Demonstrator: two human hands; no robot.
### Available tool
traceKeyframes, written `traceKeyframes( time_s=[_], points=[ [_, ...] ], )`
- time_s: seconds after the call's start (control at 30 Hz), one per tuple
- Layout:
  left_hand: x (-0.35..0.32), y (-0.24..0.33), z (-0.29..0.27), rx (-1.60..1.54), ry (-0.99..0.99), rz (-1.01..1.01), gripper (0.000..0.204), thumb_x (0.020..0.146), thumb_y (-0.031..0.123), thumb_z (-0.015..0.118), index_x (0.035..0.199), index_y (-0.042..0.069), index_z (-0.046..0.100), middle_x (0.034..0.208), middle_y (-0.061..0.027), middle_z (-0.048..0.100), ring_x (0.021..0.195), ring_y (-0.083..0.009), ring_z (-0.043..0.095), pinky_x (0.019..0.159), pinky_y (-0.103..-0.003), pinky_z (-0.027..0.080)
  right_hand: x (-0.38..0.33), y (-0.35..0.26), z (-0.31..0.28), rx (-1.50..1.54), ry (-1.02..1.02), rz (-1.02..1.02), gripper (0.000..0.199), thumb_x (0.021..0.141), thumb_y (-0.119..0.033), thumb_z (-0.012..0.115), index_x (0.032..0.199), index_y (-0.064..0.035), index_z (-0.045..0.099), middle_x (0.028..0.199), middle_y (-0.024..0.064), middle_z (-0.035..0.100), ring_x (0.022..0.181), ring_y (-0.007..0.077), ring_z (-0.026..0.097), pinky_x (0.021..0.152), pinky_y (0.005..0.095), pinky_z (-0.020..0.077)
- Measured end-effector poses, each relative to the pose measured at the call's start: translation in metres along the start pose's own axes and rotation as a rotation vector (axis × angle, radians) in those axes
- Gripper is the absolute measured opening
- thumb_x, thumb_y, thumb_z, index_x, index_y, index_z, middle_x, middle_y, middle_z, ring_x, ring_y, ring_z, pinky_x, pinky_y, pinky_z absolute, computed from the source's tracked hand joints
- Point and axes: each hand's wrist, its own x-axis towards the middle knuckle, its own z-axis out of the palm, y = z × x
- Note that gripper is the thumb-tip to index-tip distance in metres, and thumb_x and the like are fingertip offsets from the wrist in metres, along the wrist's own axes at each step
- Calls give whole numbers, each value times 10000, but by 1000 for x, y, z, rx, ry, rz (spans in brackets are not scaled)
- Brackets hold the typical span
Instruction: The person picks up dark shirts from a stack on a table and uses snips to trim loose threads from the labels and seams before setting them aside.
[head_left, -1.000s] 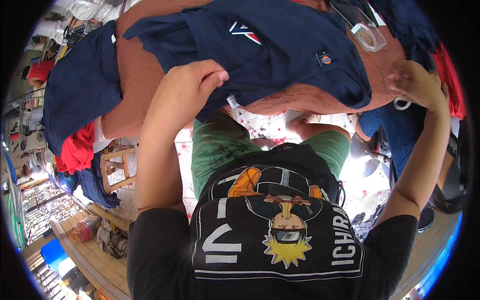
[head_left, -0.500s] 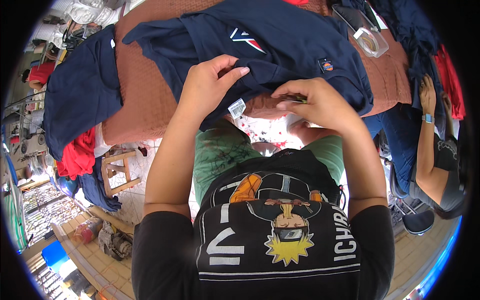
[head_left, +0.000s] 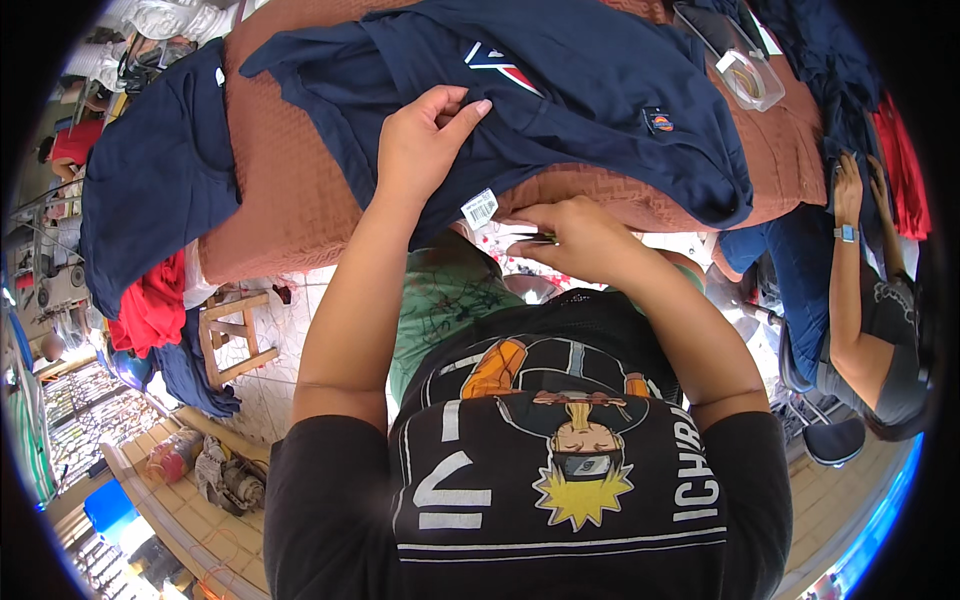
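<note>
The brown-covered surface [head_left: 290,190] spreads across the far side of my view, and the navy shirt [head_left: 600,110] lies over most of it, its lower edge hanging off the near side toward me. More navy cloth [head_left: 150,190] drapes off the left end, with red cloth [head_left: 150,305] below it. My left hand [head_left: 425,145] lies flat and open on the shirt, fingers spread, pressing the fabric down near the hem. My right hand [head_left: 575,235] is curled closed at the near edge, pinching what looks like a small slim tool, though I cannot tell exactly what it is. Between my hands dangles a small white tag [head_left: 480,208]. I judge I am working at the hem by the tag; the next move calls for keeping the cloth taut and bringing my right hand precisely to it.
</note>
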Motion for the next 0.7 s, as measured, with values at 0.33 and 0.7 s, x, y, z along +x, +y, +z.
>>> traceKeyframes(
  time_s=[0.33,0.7],
  points=[
    [-3,2,6,-2,36,24,349,841,295,753,1035,11,695,827,-74,725,723,-108,667,668,-243,510,-3,4,6,18,-146,36,248,828,-239,723,935,-15,720,804,164,697,725,310,673,674,423,493],
    [-33,32,-32,48,-145,621,236,758,177,788,961,72,731,945,-59,703,903,-198,659,779,-294,507,-56,-28,-190,-449,-122,204,400,752,-231,754,1079,-13,682,941,151,689,850,279,674,790,376,524]
  ],
)
